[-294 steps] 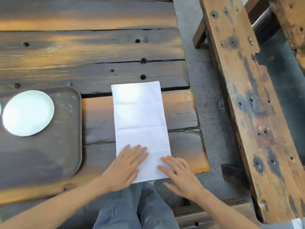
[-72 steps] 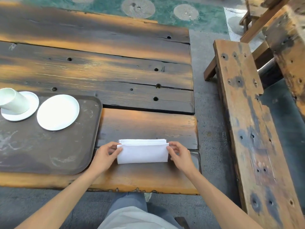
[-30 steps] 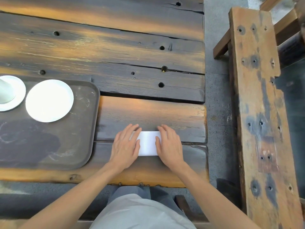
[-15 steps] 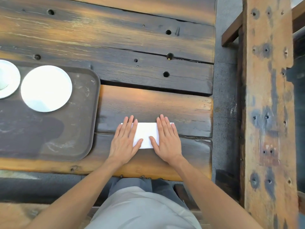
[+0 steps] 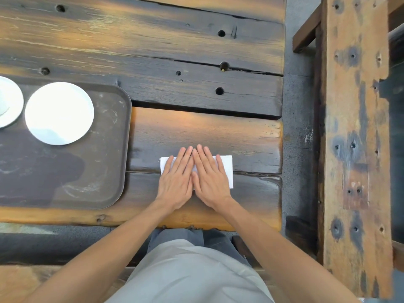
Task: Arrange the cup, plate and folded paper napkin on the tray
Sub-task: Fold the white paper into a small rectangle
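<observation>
- Weathered wooden surface [image 5: 196, 51] of thick planks, dotted with round holes, dark stain over orange grain; grey stone floor [image 5: 297, 127] along its right edge.
- Rough plank bench [image 5: 354, 149] well to the right, blotched dark around its bolt holes.
- Dark brown tray [image 5: 105, 171] lying on the left of the surface, scuffed with pale marks.
- White plate [image 5: 59, 112] on the tray near its far right corner; a second white dish [image 5: 8, 101] just beside it, cut off by the left edge of the view, the cup on it barely visible.
- Folded paper napkin [image 5: 226, 169] flat on the surface, just right of the tray, not on it.
- Left hand [image 5: 177, 178] and right hand [image 5: 209, 178] side by side, touching, fingers straight, pressing flat on the napkin and covering most of it.
- Grey trousers and a pale shirt at the bottom of the view.
</observation>
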